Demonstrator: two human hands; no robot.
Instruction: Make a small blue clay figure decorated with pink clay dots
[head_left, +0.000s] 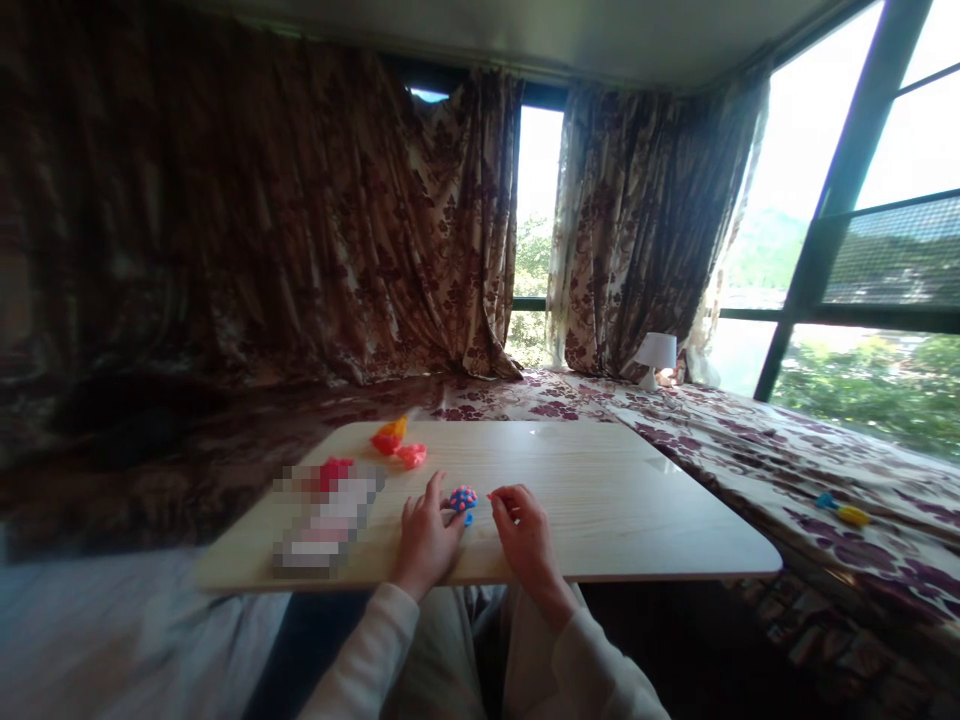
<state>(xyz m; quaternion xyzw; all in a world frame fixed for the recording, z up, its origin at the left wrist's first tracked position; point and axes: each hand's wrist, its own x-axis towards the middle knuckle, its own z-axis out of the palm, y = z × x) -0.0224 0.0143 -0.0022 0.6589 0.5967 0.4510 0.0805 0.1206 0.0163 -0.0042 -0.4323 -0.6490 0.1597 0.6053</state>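
Observation:
Over the near middle of the table, my left hand (429, 535) is closed around the side of a small rounded blue clay piece (463, 498), which is studded with pink dots. A smaller blue bit (469, 520) shows just below it, close to my left thumb. To the right, my right hand (523, 525) pinches a tiny pink bit of clay (491, 496) between thumb and fingertips. That bit is a short gap away from the dotted piece.
The pale wooden table (622, 500) holds orange-red lumps (390, 437), a coral lump (411, 456), a pink lump (335, 470) and a pixelated rectangular item (330, 525) on its left. A yellow-and-blue item (853, 515) and a white lamp (657, 352) stand on the flowered cover.

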